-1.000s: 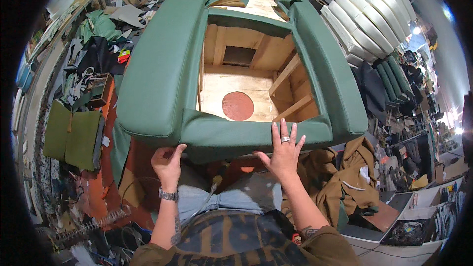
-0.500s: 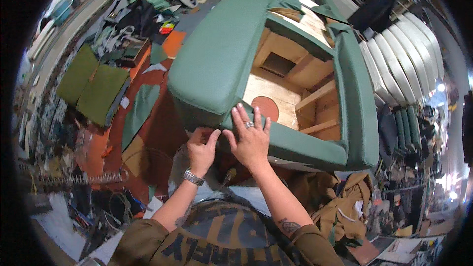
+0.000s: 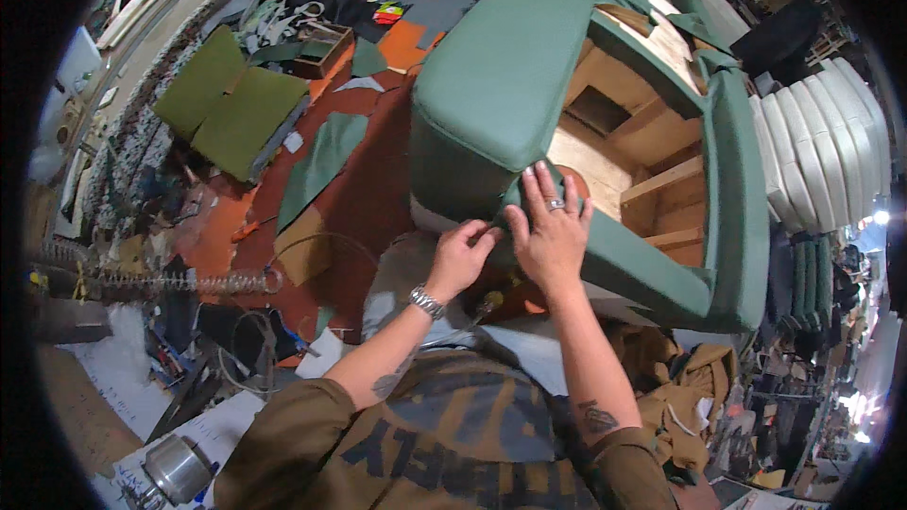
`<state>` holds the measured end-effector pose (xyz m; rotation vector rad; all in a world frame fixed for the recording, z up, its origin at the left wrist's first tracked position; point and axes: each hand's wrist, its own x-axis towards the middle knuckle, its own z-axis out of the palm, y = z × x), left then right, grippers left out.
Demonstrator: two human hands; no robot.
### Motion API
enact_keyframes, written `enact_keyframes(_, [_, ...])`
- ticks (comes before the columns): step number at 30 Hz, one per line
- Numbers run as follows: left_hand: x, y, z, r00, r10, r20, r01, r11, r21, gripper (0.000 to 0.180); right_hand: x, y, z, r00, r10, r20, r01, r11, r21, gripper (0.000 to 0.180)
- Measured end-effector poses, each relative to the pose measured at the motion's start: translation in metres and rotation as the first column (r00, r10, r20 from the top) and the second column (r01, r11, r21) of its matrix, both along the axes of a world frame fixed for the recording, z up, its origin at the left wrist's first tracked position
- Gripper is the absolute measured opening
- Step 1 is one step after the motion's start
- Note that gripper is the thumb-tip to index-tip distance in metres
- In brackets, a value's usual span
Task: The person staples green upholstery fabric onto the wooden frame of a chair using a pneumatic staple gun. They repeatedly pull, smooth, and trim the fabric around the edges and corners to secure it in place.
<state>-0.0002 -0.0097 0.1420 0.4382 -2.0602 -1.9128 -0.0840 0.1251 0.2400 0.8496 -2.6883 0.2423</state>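
A sofa frame (image 3: 529, 66) covered in green vinyl lies in front of me, with bare wooden slats (image 3: 652, 179) showing inside it. My right hand (image 3: 551, 231), wearing a ring, presses flat on the near corner of the green cover, fingers spread. My left hand (image 3: 463, 253), with a metal watch on the wrist, pinches the green cover at the same corner, just left of the right hand. A round reddish-brown patch on the wood is mostly hidden behind my right hand.
Green cushions (image 3: 231, 104) and scraps of green fabric (image 3: 321, 161) lie on the orange-red floor to the left. White padded panels (image 3: 822, 151) lean at the right. A coil spring (image 3: 179, 280) and a metal can (image 3: 175, 469) lie at lower left. Brown fabric (image 3: 680, 387) is heaped at lower right.
My view has swung left and closer. Both hands moved from apart on the front rail to together at the sofa's near left corner, the left one now pinching the cover.
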Motion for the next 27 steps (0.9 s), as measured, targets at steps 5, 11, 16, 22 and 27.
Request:
enact_keyframes(5, [0.001,-0.003,0.011,0.999,0.03,0.014,-0.03,1.0,0.002,0.026,-0.002,0.003,0.002,1.0,0.022,-0.022,-0.021,0.997,0.072,0.056])
enact_keyframes(11, [-0.005,-0.007,0.008,0.998,0.02,0.057,-0.019,0.999,-0.03,0.025,-0.008,0.005,0.002,0.996,0.084,-0.025,-0.083,0.996,0.015,0.062])
enact_keyframes(16, [-0.006,-0.007,0.007,0.998,0.007,-0.067,0.002,0.991,0.131,0.031,-0.015,0.005,0.004,0.99,0.144,0.011,-0.142,0.984,-0.109,0.06])
enact_keyframes(22, [-0.016,-0.013,0.026,0.997,-0.012,-0.072,0.009,0.999,-0.04,0.029,-0.016,0.006,0.005,0.983,0.182,-0.02,-0.183,0.971,-0.151,0.056])
enact_keyframes(27, [-0.013,-0.008,0.04,0.986,0.079,-0.144,-0.088,0.995,-0.056,0.026,-0.017,0.005,0.005,0.984,0.178,-0.029,-0.181,0.967,-0.179,0.054])
